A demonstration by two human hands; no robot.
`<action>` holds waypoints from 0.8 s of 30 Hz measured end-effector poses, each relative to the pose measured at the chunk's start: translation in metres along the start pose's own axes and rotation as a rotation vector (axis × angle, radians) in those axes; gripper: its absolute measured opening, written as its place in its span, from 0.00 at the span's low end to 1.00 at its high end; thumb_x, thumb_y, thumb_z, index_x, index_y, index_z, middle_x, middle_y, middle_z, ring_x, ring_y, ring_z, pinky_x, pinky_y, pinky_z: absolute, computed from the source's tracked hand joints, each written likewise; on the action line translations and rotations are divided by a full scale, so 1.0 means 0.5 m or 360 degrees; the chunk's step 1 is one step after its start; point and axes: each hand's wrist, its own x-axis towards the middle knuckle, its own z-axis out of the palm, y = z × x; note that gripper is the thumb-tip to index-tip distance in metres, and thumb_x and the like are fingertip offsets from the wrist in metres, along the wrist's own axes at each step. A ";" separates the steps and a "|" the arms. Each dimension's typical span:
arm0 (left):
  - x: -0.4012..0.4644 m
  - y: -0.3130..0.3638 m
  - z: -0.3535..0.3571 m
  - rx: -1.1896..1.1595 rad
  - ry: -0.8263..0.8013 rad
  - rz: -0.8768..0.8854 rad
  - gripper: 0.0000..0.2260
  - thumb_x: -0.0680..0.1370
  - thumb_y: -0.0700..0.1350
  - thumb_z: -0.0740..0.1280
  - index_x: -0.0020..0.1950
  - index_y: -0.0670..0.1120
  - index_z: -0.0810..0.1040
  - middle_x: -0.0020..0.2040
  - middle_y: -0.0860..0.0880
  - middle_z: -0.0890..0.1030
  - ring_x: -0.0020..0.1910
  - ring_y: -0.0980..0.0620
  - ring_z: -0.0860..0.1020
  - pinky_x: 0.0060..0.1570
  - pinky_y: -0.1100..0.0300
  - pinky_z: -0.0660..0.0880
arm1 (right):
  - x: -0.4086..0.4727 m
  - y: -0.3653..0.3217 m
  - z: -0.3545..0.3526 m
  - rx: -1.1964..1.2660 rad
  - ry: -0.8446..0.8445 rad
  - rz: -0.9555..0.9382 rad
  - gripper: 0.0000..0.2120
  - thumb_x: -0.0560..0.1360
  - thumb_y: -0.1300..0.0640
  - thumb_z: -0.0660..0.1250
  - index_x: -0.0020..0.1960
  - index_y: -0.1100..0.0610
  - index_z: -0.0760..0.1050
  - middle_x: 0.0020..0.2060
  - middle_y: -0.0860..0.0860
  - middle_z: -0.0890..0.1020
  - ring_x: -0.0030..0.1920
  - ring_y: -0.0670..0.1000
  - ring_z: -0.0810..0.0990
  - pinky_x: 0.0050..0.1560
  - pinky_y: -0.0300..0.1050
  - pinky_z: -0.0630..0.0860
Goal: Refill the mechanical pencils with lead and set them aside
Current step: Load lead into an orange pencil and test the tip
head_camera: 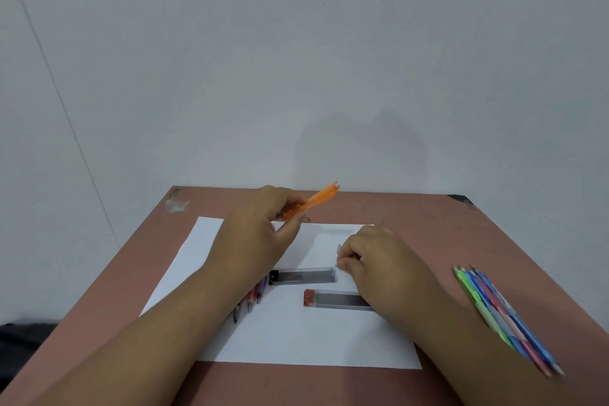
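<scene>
Pencil, orange, gripped in left hand; right hand pinches something small, probably its cap; lead goes in next.

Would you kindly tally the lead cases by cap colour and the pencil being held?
Black-capped lead case: 1
Red-capped lead case: 1
Orange pencil in the left hand: 1
Total: 3
The pencil bunches at either side are too overlapped to count.
</scene>
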 end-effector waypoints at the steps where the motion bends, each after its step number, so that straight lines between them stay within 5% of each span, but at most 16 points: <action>1: 0.000 -0.002 0.000 0.0005 0.0008 -0.0001 0.07 0.78 0.44 0.72 0.55 0.52 0.83 0.47 0.59 0.82 0.48 0.58 0.81 0.48 0.53 0.81 | -0.001 0.000 0.000 -0.0010 0.0019 0.0001 0.11 0.82 0.55 0.63 0.41 0.48 0.78 0.47 0.44 0.79 0.55 0.49 0.73 0.56 0.48 0.75; 7: 0.003 -0.009 -0.004 0.0145 0.0028 0.0033 0.08 0.76 0.41 0.73 0.53 0.53 0.83 0.47 0.59 0.80 0.47 0.58 0.78 0.49 0.57 0.78 | -0.021 -0.008 -0.018 0.0490 0.0677 -0.0098 0.05 0.80 0.57 0.68 0.46 0.51 0.81 0.41 0.41 0.81 0.45 0.43 0.77 0.43 0.33 0.72; 12: 0.002 -0.010 -0.003 0.0193 0.0007 0.0079 0.09 0.75 0.41 0.73 0.52 0.53 0.83 0.47 0.58 0.81 0.47 0.56 0.78 0.47 0.56 0.78 | -0.036 -0.013 -0.023 0.0537 0.1178 -0.0439 0.05 0.74 0.65 0.75 0.45 0.56 0.84 0.36 0.44 0.83 0.40 0.46 0.81 0.39 0.41 0.77; 24: 0.001 -0.007 -0.006 0.0261 -0.0013 0.0104 0.08 0.75 0.43 0.74 0.51 0.55 0.84 0.48 0.59 0.81 0.47 0.56 0.78 0.45 0.55 0.79 | -0.037 -0.018 -0.027 0.0540 0.1279 -0.0607 0.06 0.72 0.68 0.75 0.43 0.58 0.83 0.34 0.46 0.82 0.40 0.44 0.79 0.40 0.36 0.76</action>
